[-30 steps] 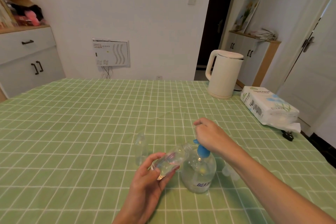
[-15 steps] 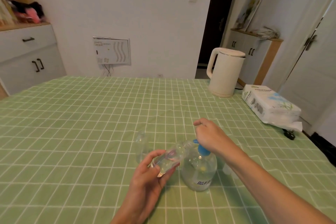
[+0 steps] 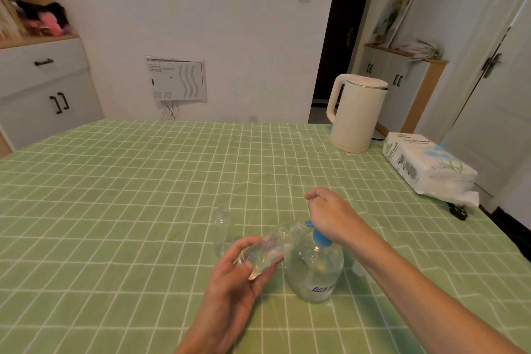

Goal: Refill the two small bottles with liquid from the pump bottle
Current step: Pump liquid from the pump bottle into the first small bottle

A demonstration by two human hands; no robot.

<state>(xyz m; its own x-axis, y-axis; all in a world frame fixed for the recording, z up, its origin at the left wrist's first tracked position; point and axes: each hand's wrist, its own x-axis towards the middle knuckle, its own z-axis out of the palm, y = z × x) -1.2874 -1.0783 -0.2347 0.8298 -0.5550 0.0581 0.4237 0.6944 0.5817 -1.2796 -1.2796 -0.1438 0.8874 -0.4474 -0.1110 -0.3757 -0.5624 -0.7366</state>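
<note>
- Our left hand (image 3: 230,284) curls its fingers (image 3: 242,243) and thumb round a small bottle (image 3: 273,247), which is tilted with its mouth at the blue spout.
- Our right hand (image 3: 333,217) sits on the head of the pump bottle (image 3: 316,270), just right of the left fingers. Its fingers are curled; we cannot tell whether they grip.
- Just beyond the left fingers, a second bottle (image 3: 222,228) stands upright on the table (image 3: 115,195).
- Well beyond the right fingers stand a kettle (image 3: 356,115) and a tissue pack (image 3: 425,167).

- White wall (image 3: 230,23) with a vented panel (image 3: 175,79).
- Grey cabinet (image 3: 37,89) at the left, dark handles.
- Dark doorway (image 3: 342,23); white door (image 3: 500,95) at the right.
- Green checked tablecloth (image 3: 129,195) spreads across the foreground.
</note>
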